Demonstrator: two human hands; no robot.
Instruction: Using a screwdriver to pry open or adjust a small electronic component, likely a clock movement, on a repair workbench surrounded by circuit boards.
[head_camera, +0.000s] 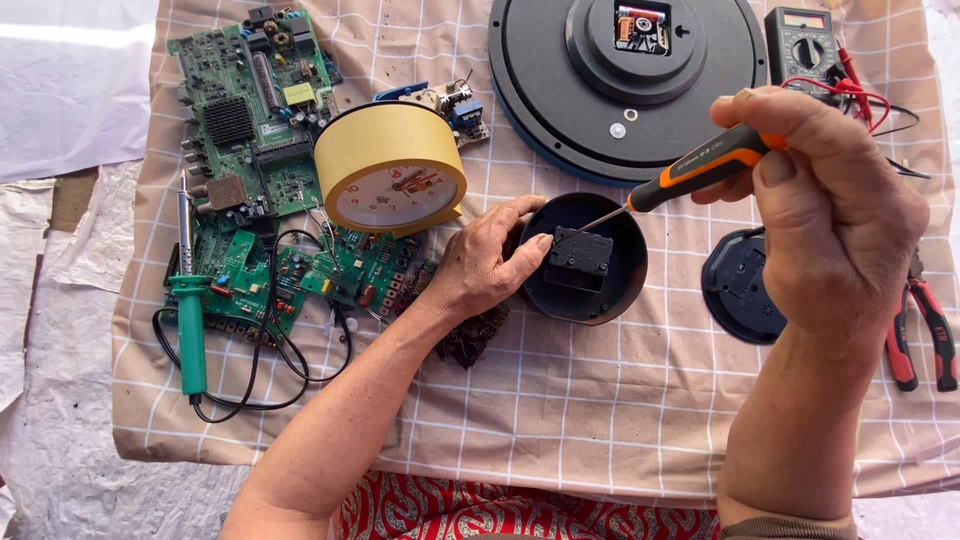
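My left hand (485, 258) grips the left rim of a small round black clock back (612, 290), thumb resting on its square black movement (580, 260). My right hand (825, 205) holds a screwdriver (690, 170) with an orange and black handle; its thin metal tip touches the top of the movement. A yellow round clock (392, 170) stands tilted just left of my left hand, dial facing me.
A large black wall-clock back (560, 90) lies at the top. Green circuit boards (250, 110), a green soldering iron (188, 320) with black cord, a multimeter (803, 45), red-handled pliers (925, 335) and another small black round part (735, 285) lie on the checked cloth (600, 400).
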